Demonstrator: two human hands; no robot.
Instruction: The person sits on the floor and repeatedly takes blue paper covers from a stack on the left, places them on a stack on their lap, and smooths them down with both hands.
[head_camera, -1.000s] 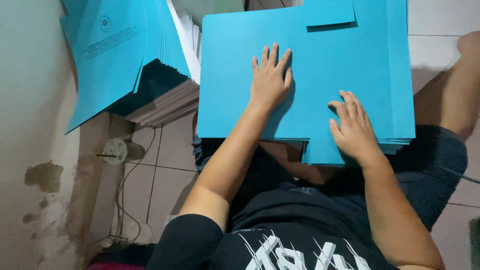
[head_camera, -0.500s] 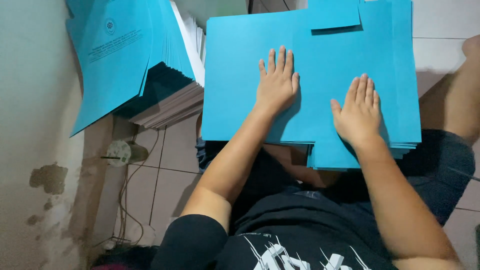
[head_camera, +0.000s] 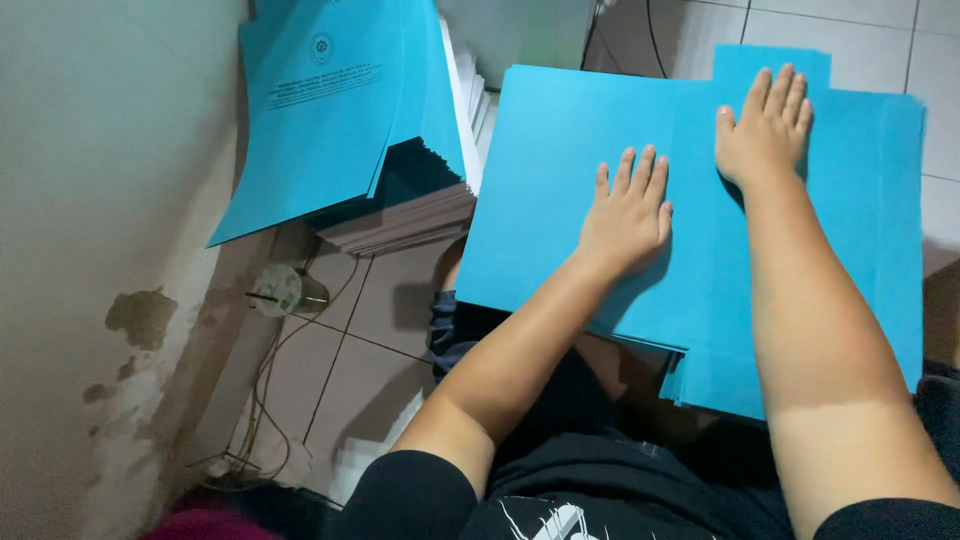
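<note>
A: Where are the hands?

B: Both lie palm down on the blue card folder (head_camera: 560, 190). The left hand (head_camera: 628, 215) is flat, fingers straight and close together, near the sheet's middle. The right hand (head_camera: 765, 130) is flat too, fingers together, pressed farther up, its fingertips on the small tab that sticks out of the far edge. Neither grips anything.

A: And the folder itself?

B: It tops a stack of like blue sheets (head_camera: 700, 385) resting over the person's lap, above the tiled floor (head_camera: 350, 340). Its long axis runs left to right across the view, slightly tilted, with the tab pointing away from the person.

A: What is around it?

B: To the left, just beside it, a tall pile of folders (head_camera: 400, 215) stands on the floor, with printed blue folders (head_camera: 320, 120) leaning on top toward a stained wall (head_camera: 100, 250). Below that pile, a round wall socket (head_camera: 280, 290) with thin cables (head_camera: 265, 390) trailing down. Nothing covers the sheet except the two forearms.
</note>
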